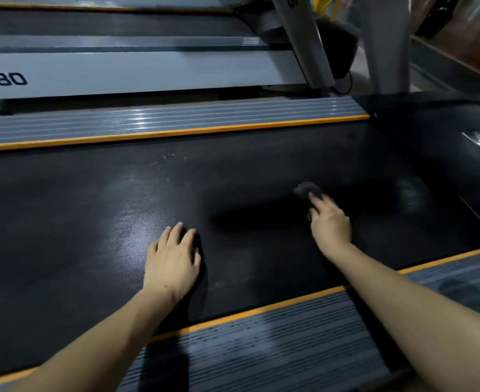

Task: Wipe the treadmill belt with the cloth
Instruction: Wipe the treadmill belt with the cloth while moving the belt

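belt point(233, 176): black, textured, lies flat btwn orange-edged side rails; pale scuffs + sheen near middle
cloth point(308, 190): small dark wad on belt, right side, partly under fingertips

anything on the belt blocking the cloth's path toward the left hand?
Nothing visible. The right hand presses the dark cloth on the belt; bare belt lies between it and the left hand, resting flat.
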`<state>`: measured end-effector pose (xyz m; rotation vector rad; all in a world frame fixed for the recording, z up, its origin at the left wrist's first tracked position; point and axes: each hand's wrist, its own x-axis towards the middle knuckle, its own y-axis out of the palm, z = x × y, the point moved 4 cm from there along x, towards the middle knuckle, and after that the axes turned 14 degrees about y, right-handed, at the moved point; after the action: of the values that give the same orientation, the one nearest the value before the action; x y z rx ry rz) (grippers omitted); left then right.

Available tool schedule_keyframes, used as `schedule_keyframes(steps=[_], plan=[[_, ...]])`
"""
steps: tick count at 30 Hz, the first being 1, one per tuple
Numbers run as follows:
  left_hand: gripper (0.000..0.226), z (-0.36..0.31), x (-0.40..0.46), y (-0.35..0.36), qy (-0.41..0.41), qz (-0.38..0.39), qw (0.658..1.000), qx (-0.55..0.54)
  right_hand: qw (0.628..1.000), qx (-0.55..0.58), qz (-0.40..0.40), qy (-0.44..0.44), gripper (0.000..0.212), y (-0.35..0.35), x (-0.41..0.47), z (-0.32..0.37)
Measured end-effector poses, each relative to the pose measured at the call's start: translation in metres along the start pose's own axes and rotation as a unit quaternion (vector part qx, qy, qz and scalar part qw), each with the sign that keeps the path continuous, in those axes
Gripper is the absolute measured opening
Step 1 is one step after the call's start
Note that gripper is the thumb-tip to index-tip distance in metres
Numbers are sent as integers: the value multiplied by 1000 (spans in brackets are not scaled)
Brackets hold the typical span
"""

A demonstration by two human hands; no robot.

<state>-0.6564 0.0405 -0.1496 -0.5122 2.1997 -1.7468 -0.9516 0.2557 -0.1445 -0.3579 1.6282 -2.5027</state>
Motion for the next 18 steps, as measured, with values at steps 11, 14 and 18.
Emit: schedule_keyframes(steps=[11,14,18], plan=[[44,4,-7,6,4,12,1000,2,959,73,108,-250,53,40,-136,113],[45,4,-15,7,3,0,1000,-4,987,28,78,-141,47,8,-79,47],[46,-3,-25,7,13,6,1000,0,999,-7,30,24,40,-21,-43,1]])
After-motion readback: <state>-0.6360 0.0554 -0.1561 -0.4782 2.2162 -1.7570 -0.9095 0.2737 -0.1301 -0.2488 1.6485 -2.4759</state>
